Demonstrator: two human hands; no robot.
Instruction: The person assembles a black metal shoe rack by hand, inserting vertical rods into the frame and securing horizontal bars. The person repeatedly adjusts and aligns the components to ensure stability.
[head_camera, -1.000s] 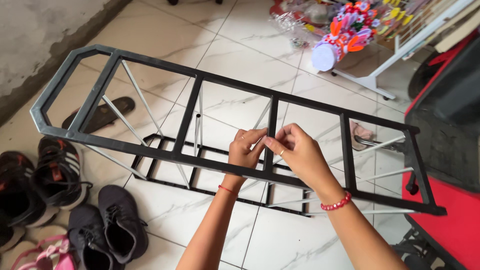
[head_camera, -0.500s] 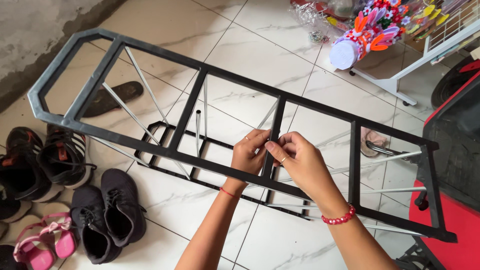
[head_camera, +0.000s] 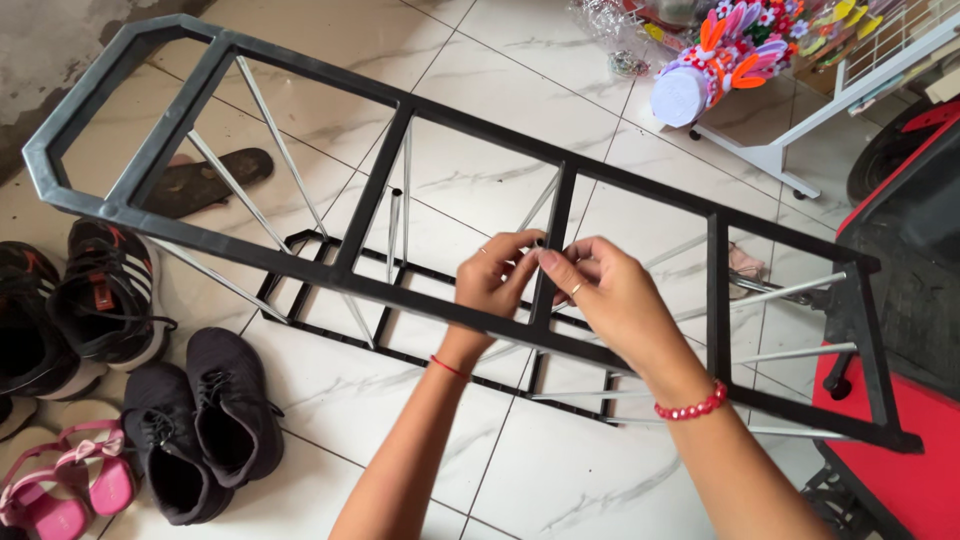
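Observation:
A long black plastic ladder-shaped rack frame (head_camera: 300, 268) lies tilted across the view, joined by thin silver metal rods (head_camera: 285, 150) to a second black frame (head_camera: 310, 245) down on the tiled floor. My left hand (head_camera: 495, 280) and my right hand (head_camera: 600, 290) meet at the frame's middle crossbar (head_camera: 552, 245). Both pinch that bar with their fingertips, where a rod end meets it. A thin red string circles my left wrist, and a red bead bracelet sits on my right wrist.
Black shoes (head_camera: 205, 420), black and white sneakers (head_camera: 100, 295) and pink sandals (head_camera: 60, 480) lie at the left. A dark slipper (head_camera: 205, 180) rests under the frame. A white wire stand (head_camera: 800, 120) with colourful toys (head_camera: 720, 60) is top right; a red vehicle (head_camera: 900, 400) at right.
The view has drawn closer to the frame. My hands have stayed at the middle crossbar, with the fingers shifting slightly upward along it.

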